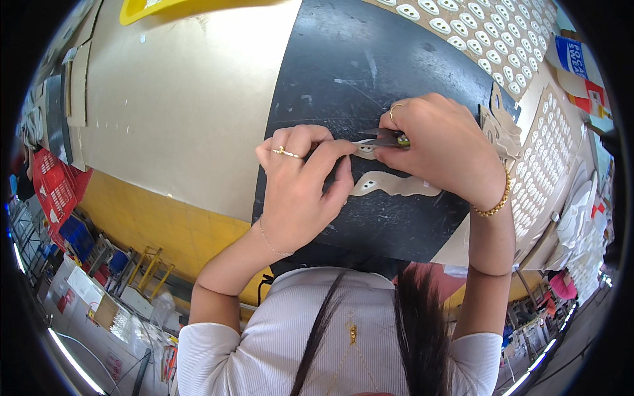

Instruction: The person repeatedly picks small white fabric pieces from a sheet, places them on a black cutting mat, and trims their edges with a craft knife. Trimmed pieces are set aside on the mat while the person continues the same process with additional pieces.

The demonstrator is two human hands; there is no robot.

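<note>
Over a black mat [323, 72], my left hand [297, 181] pinches the left end of a small beige piece [365, 151] that bears a white oval patch with dark dots. My right hand [452, 148] is closed around small snips [384, 140] with dark blades and a yellow-green part; most of the handle is hidden in the palm. The blades lie across the beige piece, close to my left fingertips. Just below, a wavy-edged beige strip [396, 183] with a similar white patch rests flat on the mat, partly under my right hand.
Beige sheets with rows of white oval patches [475, 30] spread across the upper right. Loose beige cut-offs [502, 132] are heaped at the mat's right edge. A yellow tray [158, 9] stands at the far left, and a red crate [58, 188] is beyond the table's left side.
</note>
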